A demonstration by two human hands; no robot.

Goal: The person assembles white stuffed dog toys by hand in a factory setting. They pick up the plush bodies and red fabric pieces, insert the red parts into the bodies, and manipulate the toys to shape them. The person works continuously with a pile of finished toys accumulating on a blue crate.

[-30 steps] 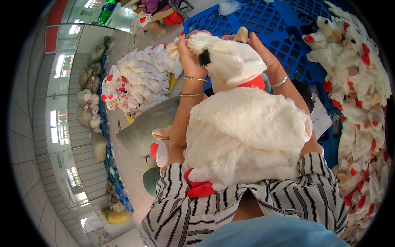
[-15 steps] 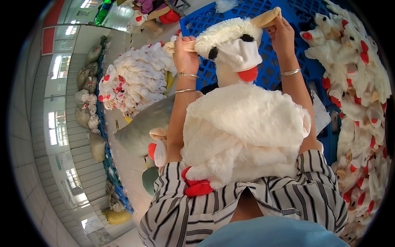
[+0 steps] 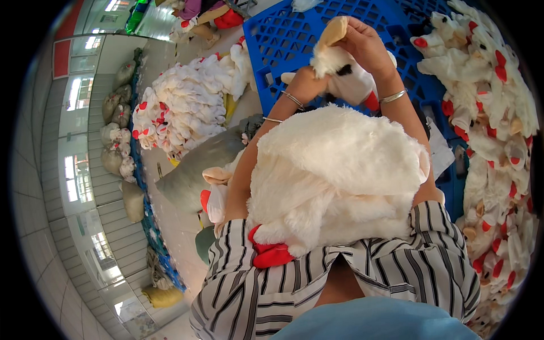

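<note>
A white plush animal head [image 3: 350,86] with dark eye patches and a red tip is up between my hands, tilted to the right. My right hand [image 3: 368,48] is closed, pinching its beige ear [image 3: 332,33]. The fingers of my left hand [image 3: 307,86] are closed round the furry side of the head, just below that ear. Limp white plush fabric [image 3: 340,164] with a red piece [image 3: 273,255] at its lower left covers my lap. Whether it joins the head is hidden. Another plush piece [image 3: 218,195] with a beige ear and red tip lies beside my left arm.
A blue plastic pallet [image 3: 277,42] is beyond my hands. White plush pieces with red parts are heaped at the right [image 3: 493,170] and at the far left [image 3: 187,105]. A grey-green sack [image 3: 195,170] lies left of my arm, and several filled sacks [image 3: 116,107] line the wall.
My hands have come together from opposite ears. The left hand moved right and let go of its ear, now holding the head's side; the head has turned and tilted to the right.
</note>
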